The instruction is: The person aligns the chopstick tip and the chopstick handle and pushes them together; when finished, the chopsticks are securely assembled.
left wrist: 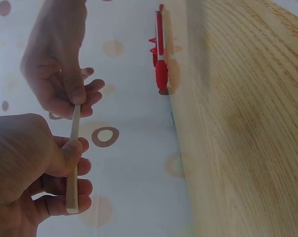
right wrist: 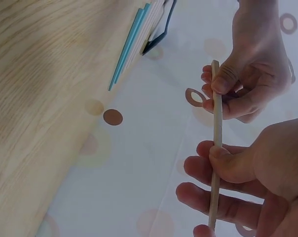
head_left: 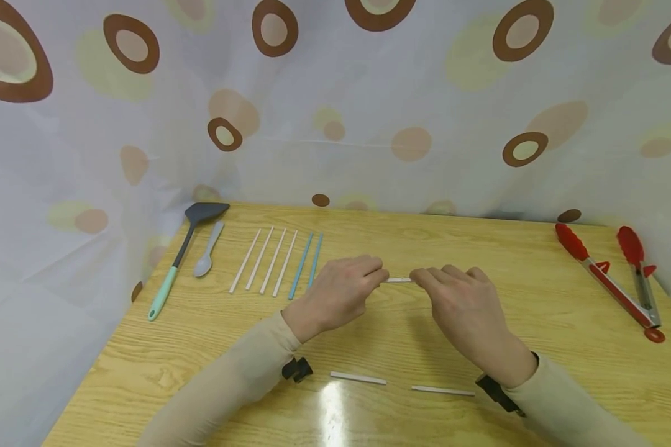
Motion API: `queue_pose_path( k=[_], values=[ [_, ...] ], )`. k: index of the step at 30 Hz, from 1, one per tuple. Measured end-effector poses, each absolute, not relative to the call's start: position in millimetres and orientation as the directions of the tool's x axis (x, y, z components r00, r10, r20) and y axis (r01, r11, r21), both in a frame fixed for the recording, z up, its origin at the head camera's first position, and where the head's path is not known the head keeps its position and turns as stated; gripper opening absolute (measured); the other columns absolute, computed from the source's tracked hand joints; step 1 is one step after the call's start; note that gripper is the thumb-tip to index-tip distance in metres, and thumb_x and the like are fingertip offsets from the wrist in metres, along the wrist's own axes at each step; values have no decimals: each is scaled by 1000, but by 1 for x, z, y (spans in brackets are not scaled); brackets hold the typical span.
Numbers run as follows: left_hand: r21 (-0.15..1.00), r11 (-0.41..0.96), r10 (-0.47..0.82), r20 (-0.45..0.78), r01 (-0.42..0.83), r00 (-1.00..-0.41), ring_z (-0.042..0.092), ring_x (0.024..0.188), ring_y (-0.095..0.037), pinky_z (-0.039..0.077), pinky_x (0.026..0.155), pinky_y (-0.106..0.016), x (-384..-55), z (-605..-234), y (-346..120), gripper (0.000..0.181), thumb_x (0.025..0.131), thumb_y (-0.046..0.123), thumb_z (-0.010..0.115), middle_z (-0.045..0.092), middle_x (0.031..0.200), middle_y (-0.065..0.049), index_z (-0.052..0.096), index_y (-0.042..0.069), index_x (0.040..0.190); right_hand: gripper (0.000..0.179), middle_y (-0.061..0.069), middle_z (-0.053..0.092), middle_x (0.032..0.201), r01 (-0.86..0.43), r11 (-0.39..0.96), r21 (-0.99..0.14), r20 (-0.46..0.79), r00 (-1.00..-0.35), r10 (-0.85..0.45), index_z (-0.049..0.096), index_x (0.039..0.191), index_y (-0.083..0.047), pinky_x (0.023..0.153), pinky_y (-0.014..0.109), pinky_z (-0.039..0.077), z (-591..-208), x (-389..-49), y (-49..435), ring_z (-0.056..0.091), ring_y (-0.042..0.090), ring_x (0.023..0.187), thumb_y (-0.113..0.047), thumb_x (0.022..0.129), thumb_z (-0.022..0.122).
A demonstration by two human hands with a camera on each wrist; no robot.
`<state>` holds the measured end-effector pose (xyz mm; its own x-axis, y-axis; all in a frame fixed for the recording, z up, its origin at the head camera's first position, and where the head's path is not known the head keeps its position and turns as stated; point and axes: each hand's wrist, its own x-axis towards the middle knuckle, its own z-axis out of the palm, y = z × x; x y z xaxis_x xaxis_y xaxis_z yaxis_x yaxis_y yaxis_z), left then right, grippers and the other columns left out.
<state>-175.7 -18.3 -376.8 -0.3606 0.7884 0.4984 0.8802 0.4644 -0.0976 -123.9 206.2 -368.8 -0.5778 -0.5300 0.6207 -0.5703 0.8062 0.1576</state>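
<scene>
Above the table, both hands hold one pale, slim chopstick [head_left: 399, 280] lengthwise between them. My left hand [head_left: 341, 288] pinches its left part between thumb and fingers, and its squared end shows past the fingers in the left wrist view. My right hand [head_left: 464, 304] pinches the right part, thumb on top, with the fingers spread beneath it in the right wrist view. A short bare stretch of chopstick shows between the two thumbs. Nearer the body, two short pale sticks [head_left: 358, 378] lie end to end on the table, a gap between them.
Left on the wooden table [head_left: 201, 347] lie a spatula with mint handle [head_left: 164, 292], a grey spoon [head_left: 204, 264], several pale pink chopsticks [head_left: 257, 266] and two blue chopsticks [head_left: 300, 267]. Red-tipped tongs [head_left: 620, 292] lie spread at the right. A patterned cloth [head_left: 335, 155] hangs behind.
</scene>
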Motion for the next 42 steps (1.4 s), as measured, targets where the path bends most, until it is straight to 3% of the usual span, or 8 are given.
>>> queue_pose_path(
  k=[9, 25, 33, 42],
  values=[
    [-97, 462, 793, 491, 882, -361, 53, 70, -9, 43, 54, -18, -177, -377, -19, 26, 82, -14, 64, 57, 86, 0, 72, 5, 98, 44, 7, 73, 84, -571, 809, 140, 620, -586, -521, 69, 99, -6, 44, 31, 31, -373, -126, 204, 63, 25, 61, 25, 68, 63],
    [-111, 479, 809, 441, 871, -389, 58, 72, -9, 48, 59, -18, -178, -380, -18, 22, 84, -10, 66, 59, 86, 0, 73, 6, 98, 38, 7, 72, 81, -577, 808, 120, 608, -601, -519, 69, 98, -6, 43, 29, 27, -382, -128, 203, 56, 21, 54, 21, 72, 69],
    [-87, 551, 781, 402, 830, -477, 58, 72, -7, 48, 56, -18, -173, -370, -15, 6, 96, 11, 67, 60, 85, 3, 73, 14, 96, 28, 3, 67, 71, -610, 782, 129, 646, -547, -533, 68, 96, -9, 43, 27, 24, -375, -130, 203, 47, 18, 50, 11, 78, 73],
    [-126, 569, 778, 403, 813, -482, 49, 63, -8, 42, 50, -17, -166, -363, -5, 15, 99, 22, 63, 54, 77, 4, 73, 15, 91, 29, 1, 69, 78, -611, 780, 135, 568, -598, -566, 70, 96, -12, 47, 30, 35, -372, -128, 199, 53, 19, 57, 5, 75, 82]
  ],
)
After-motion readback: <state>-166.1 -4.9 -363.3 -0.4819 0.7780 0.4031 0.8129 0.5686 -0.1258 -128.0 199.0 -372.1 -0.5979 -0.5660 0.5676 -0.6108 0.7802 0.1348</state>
